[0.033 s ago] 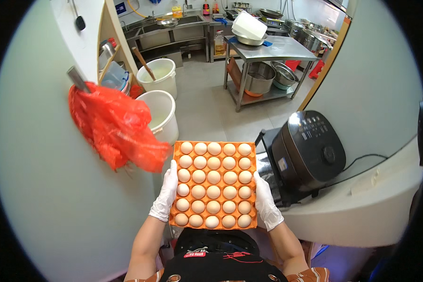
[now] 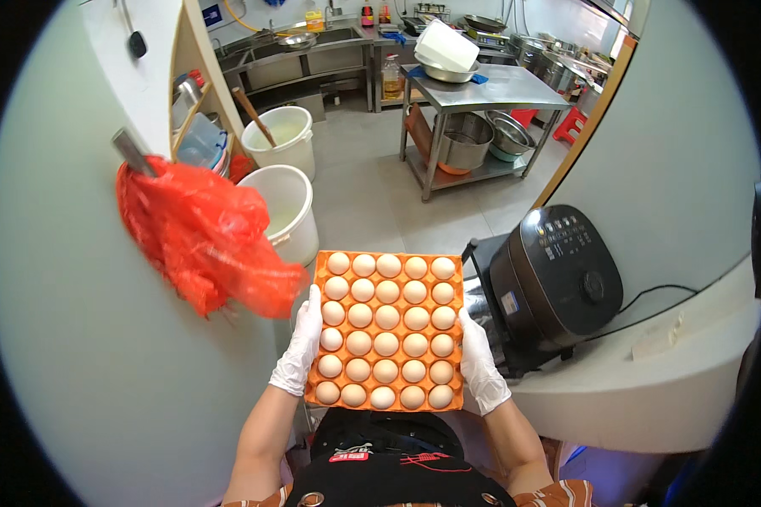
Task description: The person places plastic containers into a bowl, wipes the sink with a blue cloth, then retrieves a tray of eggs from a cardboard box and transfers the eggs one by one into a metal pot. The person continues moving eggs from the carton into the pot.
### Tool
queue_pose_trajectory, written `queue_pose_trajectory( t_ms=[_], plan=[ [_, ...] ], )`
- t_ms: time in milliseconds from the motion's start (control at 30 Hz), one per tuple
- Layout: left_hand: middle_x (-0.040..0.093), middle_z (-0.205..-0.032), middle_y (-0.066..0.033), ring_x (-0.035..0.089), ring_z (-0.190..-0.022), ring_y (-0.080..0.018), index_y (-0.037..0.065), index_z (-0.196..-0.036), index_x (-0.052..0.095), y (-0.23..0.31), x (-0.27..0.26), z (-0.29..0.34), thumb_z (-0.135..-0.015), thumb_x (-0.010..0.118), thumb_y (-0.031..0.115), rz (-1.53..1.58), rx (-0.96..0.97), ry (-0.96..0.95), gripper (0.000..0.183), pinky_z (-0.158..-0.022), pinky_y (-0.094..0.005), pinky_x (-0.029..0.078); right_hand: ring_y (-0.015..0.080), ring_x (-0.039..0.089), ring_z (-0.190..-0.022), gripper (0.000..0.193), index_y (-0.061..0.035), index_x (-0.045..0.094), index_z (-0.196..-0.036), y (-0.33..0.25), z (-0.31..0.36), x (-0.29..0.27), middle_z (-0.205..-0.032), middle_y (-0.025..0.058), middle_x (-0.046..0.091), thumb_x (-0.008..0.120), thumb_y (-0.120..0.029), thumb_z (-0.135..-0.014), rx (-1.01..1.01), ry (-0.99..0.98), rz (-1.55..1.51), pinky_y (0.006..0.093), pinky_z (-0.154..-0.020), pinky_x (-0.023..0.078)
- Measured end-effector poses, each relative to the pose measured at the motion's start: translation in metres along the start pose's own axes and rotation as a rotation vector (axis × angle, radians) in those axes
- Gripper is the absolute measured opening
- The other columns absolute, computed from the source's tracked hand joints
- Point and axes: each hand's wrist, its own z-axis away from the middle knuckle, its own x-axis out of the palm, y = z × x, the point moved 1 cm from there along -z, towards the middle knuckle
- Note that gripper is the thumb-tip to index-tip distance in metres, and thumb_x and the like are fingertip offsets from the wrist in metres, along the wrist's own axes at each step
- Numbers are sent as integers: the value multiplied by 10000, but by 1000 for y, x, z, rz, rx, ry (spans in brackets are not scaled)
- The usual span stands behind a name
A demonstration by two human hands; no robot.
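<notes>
I hold an orange egg tray (image 2: 375, 277) level before my apron, filled with rows of pale brown eggs (image 2: 386, 317). My left hand (image 2: 303, 342), in a white glove, grips its left edge. Along the opposite edge my right hand (image 2: 480, 363), gloved the same way, closes on the tray's side. Fingers on both sides are partly hidden beneath the tray. Just right of the tray stands a black electric cooker (image 2: 558, 262) with a control panel and knob. To the left, a crumpled red plastic bag (image 2: 203, 228) hangs from a metal bar (image 2: 134, 152).
Two white buckets (image 2: 300, 241) stand on the floor ahead left, the farther holding a wooden stick (image 2: 254, 116). Beyond is a steel worktable (image 2: 528, 84) with bowls and pots below. Sinks (image 2: 313, 59) line the back. Pale walls flank the opening, with a curved ledge (image 2: 617, 397) at right.
The view has shifted very slightly; the bag, buckets and bar sit a little farther left. Both hands keep their hold on the egg tray.
</notes>
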Motion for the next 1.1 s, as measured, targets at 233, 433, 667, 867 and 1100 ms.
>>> queue_pose_trajectory(
  t_ms=[233, 433, 667, 867, 1100],
  plan=[
    [604, -1192, -126, 580, -1062, -212, -26, -1260, 521, 58, 65, -108, -958, 362, 591, -87, -53, -170, 706, -912, -342, 472, 181, 577, -1025, 442, -9, 508, -1272, -41, -80, 20, -1173, 97, 599, 498, -342, -981, -6, 217, -66, 346, -865, 486],
    [606, -1211, -133, 599, -1065, -206, -23, -1276, 519, 92, 93, -197, -978, 331, 555, -126, -114, -235, 676, -913, -343, 486, 176, 583, -842, 432, 16, 615, -1057, -64, -166, 42, -1020, 91, 644, 522, -393, -957, 6, 265, -59, 312, -751, 490],
    [549, -1305, -132, 560, -1139, -231, 18, -1329, 487, 156, 132, -303, -979, 326, 565, -190, -102, -190, 669, -959, -373, 465, 187, 606, -911, 384, 18, 577, -1083, -115, -270, 93, -1037, 104, 630, 533, -343, -960, -15, 218, -167, 349, -789, 503],
    [598, -1235, -129, 588, -1094, -233, 20, -1284, 538, 201, 197, -380, -973, 328, 577, -247, -117, -258, 671, -942, -384, 475, 212, 617, -925, 401, 36, 573, -1089, -170, -341, 103, -1067, 122, 629, 538, -341, -957, 5, 270, -234, 371, -789, 516],
    [594, -1235, -128, 586, -1083, -224, 21, -1304, 518, 196, 337, -499, -984, 332, 550, -389, -119, -467, 646, -937, -371, 473, 212, 623, -906, 383, 36, 591, -1066, -222, -430, 50, -1035, 120, 642, 558, -328, -950, -64, 486, -305, 371, -781, 515]
  ],
)
